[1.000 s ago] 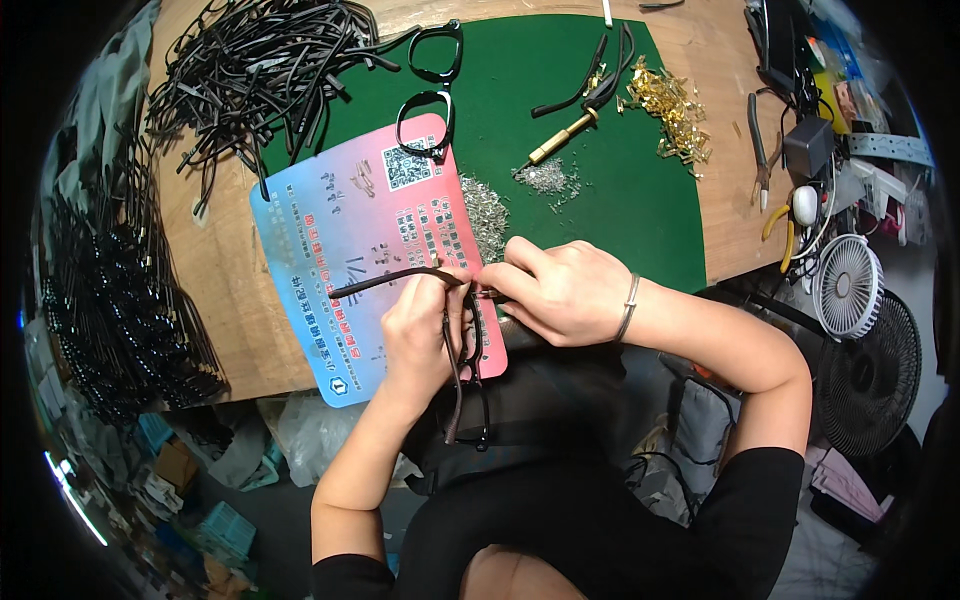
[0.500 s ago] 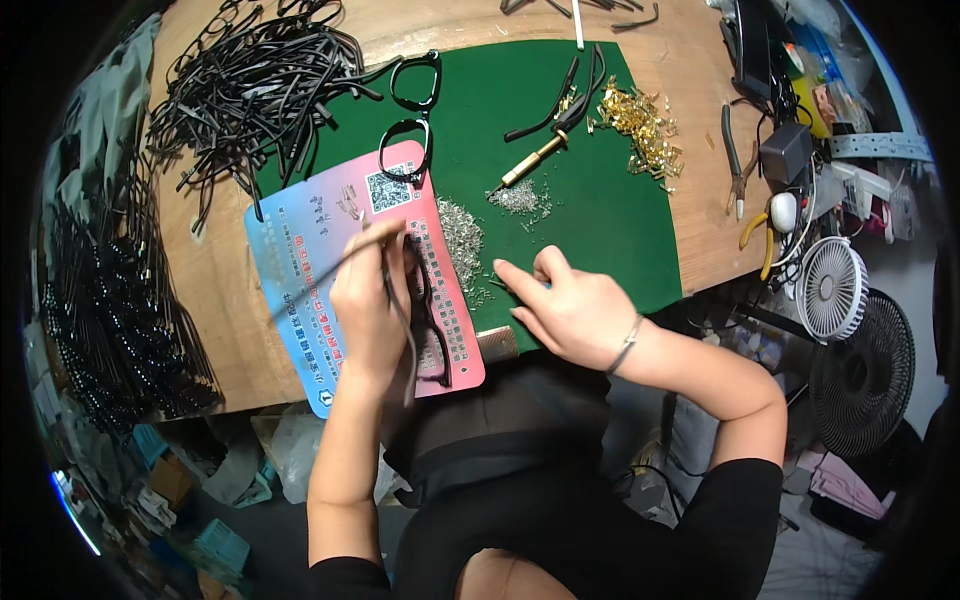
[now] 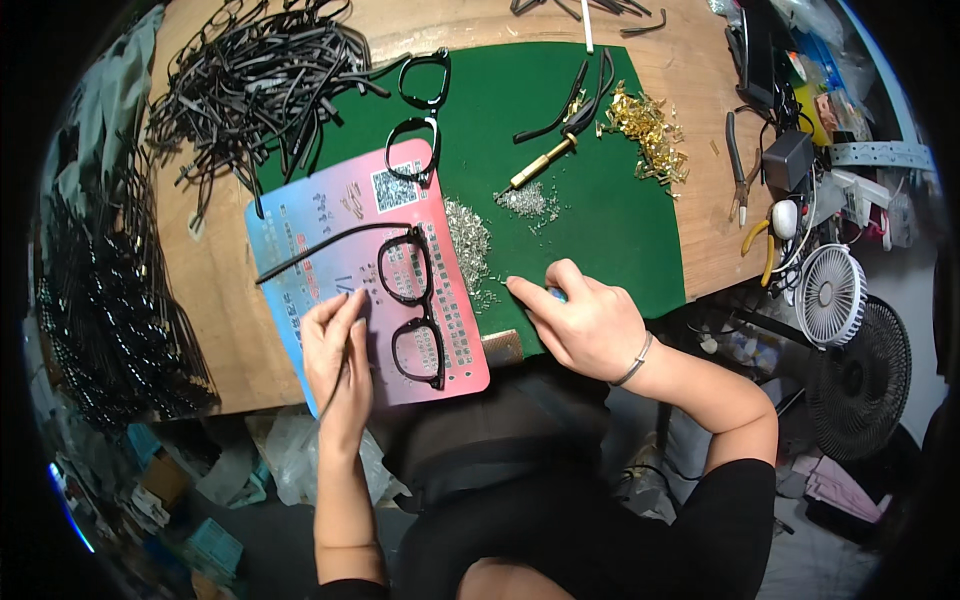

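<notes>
1. Black plastic glasses frame (image 3: 412,305) lies flat on a pink-and-blue printed card (image 3: 330,215) at the near edge of the wooden bench (image 3: 215,300); its two rims are stacked one beyond the other, so its long axis runs away from the person, tilting slightly left at the far end.
2. One thin temple arm (image 3: 325,245) is attached at the far rim and stretches out leftward across the card, dropping a little toward its free tip.
3. Left hand (image 3: 338,355) rests on the card just left of the near rim, fingers loosely curled around a slim dark rod-like piece (which runs back along the palm toward the wrist); fingertips sit close to the frame, and whether they touch it I cannot tell.
4. Right hand (image 3: 590,325) lies on the green mat (image 3: 620,220) to the right of the frame, fingers bent, index finger extended toward a scatter of tiny silver screws (image 3: 468,240); a bit of something blue shows beneath the fingers, and what it is I cannot tell.
5. Farther out: a second black frame (image 3: 420,105) straddling card and mat, a brass-handled screwdriver (image 3: 540,160), a heap of gold hinges (image 3: 648,130), and a big tangle of black temple arms (image 3: 250,80) at the far left.
6. Pliers (image 3: 738,165) and a small white fan (image 3: 830,295) sit off to the right.
</notes>
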A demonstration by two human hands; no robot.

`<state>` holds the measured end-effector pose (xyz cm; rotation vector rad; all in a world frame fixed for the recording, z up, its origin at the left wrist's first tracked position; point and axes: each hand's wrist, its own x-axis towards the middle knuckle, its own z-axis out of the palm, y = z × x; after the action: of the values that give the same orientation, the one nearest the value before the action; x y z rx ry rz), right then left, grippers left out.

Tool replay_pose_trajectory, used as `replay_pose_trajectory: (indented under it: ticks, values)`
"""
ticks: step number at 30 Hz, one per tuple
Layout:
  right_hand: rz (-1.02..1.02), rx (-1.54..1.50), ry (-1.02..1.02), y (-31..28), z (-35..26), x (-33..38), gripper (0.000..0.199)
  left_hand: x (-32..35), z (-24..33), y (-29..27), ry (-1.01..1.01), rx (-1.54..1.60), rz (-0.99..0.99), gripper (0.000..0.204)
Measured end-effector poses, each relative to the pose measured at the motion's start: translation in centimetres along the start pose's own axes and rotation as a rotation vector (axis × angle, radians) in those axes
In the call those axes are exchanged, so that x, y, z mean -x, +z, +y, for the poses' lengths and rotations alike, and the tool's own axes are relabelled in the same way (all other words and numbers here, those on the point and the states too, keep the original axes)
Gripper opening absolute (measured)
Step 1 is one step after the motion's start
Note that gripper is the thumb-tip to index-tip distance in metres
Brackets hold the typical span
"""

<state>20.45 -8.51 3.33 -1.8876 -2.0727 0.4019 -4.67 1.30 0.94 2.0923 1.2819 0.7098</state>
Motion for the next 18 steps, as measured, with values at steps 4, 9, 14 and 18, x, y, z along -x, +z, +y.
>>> replay_pose_trajectory:
  ticks: [4, 9, 14, 18]
  values:
    - [-0.011, 0.054, 0.004, 0.5, -0.1, -0.1, 0.041, -0.5, -0.4, 0.7, 0.003, 0.073, 0.073, 0.016]
    - [0.011, 0.072, 0.074, 0.3, -0.4, -0.1, 0.041, 1.9, 1.4, -1.0, 0.38, 0.234, -0.16, 0.015]
    - [-0.004, 0.095, 0.053, 0.5, -0.7, -0.3, 0.049, 3.3, 1.6, -0.3, 0.669, -0.013, -0.272, 0.017]
    - [-0.017, 0.13, 0.038, 0.7, -0.6, -0.3, 0.052, 3.4, 1.9, 0.9, 0.601, 0.009, -0.175, 0.017]
